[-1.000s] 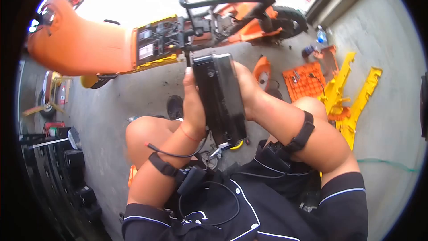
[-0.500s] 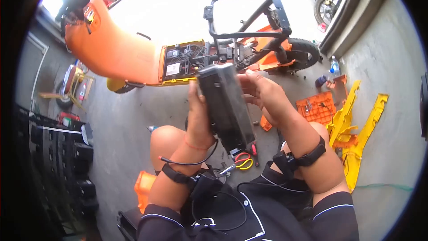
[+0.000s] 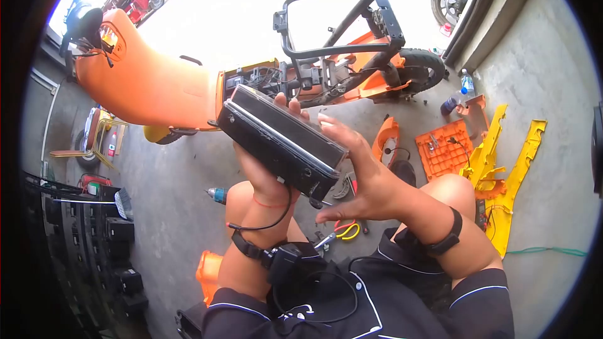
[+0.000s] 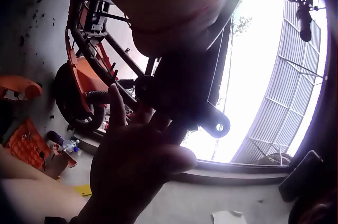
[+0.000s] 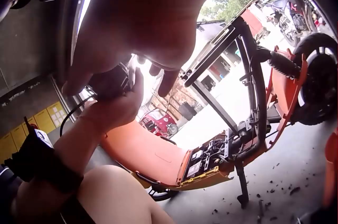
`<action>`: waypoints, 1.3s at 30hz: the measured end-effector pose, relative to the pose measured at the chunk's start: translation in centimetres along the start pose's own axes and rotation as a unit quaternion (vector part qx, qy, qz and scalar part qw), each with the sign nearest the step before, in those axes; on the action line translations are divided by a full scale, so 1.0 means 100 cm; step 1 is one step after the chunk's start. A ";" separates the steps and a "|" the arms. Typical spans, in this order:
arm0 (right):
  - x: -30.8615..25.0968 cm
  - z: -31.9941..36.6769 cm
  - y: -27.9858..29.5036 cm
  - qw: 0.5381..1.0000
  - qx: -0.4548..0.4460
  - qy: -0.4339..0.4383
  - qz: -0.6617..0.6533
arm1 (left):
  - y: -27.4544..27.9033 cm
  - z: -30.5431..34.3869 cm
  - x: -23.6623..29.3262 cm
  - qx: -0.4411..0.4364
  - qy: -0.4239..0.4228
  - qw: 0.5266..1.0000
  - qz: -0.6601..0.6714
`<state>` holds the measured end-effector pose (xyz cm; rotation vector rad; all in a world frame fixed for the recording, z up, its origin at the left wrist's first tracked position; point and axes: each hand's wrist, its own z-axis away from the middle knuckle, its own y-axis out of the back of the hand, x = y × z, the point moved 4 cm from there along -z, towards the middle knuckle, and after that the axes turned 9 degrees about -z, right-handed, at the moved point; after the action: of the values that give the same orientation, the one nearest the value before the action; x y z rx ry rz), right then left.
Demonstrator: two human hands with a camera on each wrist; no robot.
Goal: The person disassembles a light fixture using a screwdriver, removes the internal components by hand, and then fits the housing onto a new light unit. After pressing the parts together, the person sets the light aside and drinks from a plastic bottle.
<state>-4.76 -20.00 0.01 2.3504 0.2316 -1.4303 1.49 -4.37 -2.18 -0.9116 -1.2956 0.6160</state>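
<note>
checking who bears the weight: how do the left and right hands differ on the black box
Left hand grips the black box from beneath, fingertips curled over its far edge; right hand lies open, fingers straight, against its nearer end. Both touch the box.

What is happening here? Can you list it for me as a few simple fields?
Place: concrete floor beside a stripped orange scooter
Left hand: grips a black box from underneath
Right hand: fingers spread, at the box's lower end
On the ground: orange panel, yellow panels, hand tools
</note>
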 end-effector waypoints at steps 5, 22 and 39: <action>0.008 -0.005 -0.009 0.986 0.140 0.090 0.026 | -0.006 -0.007 -0.012 -0.053 0.037 0.998 0.007; -0.004 0.017 0.044 0.998 0.016 -0.052 0.037 | -0.025 0.038 0.003 -0.233 -0.150 0.579 -0.767; -0.010 0.012 0.024 0.991 0.131 0.014 0.018 | -0.031 0.072 -0.016 -0.097 -0.163 0.521 -0.832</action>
<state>-5.45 -22.65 0.95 2.5686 0.0073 -1.4912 -6.17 -5.77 -0.24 0.6132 -1.9088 -0.9870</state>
